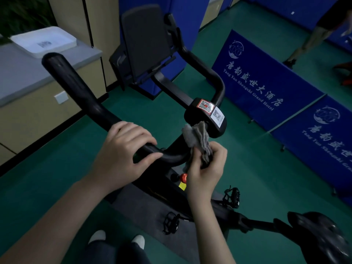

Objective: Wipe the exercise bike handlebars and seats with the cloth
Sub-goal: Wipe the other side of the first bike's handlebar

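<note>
Left hand (122,149) grips the handlebar (80,92), right hand (206,168) clutches the cloth (198,138) — blue banners (266,82) just beside.

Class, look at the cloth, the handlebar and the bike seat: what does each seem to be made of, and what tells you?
Cloth: grey, fuzzy, probably microfibre or terry; it folds limply in the right hand.
Handlebar: matte black, likely rubber or foam coating; dull sheen only.
Seat: black, smooth, perhaps vinyl or moulded plastic; small glossy highlights.
</note>
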A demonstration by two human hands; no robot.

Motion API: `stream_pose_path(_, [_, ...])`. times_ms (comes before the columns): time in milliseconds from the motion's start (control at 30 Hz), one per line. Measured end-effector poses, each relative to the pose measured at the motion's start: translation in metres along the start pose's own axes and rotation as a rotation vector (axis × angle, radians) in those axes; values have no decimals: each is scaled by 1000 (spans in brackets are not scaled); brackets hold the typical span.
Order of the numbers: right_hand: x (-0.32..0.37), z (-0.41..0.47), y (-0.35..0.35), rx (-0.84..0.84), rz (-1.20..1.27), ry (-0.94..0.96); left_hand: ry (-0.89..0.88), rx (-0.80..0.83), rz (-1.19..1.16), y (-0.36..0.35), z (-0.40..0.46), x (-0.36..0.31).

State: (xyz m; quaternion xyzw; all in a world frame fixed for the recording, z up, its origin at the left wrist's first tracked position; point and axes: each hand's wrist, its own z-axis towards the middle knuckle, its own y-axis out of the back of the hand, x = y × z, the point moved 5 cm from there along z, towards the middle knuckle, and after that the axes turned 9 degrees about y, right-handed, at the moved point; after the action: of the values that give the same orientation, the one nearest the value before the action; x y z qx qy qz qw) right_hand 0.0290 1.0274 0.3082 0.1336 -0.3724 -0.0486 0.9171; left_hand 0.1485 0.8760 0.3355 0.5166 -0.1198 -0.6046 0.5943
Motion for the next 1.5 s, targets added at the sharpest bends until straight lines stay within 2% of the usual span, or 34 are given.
stream_pose_path(100, [-12, 11, -5, -57, 19, -115, 4, 13, -1, 0, 0, -1])
stream_pose_path(300, [-7, -10, 4, -73, 51, -236, -12, 12, -9, -2, -1, 0])
stream_pose_path(467, [-14, 7, 1, -122, 44, -352, -28, 9, -3, -3, 1, 1])
stream_pose_path(700, [-11, -3, 1, -165, 27, -370, -61, 26, -10, -3, 1, 4])
stream_pose_path(867, [-23, 26, -7, -182, 10, -392, -57, 27, -8, -3, 1, 4])
stream_pose_path(1100, [-22, 6, -2, -151, 97, -467, -34, -5, 3, -4, -1, 3])
stream_pose_path(1300, [-35, -24, 16, -160, 156, -707, 5, 8, 44, -2, 1, -4])
stream_pose_path(1500, [-64, -10, -8, 47, 341, -907, 47, 38, 67, -2, 2, -7])
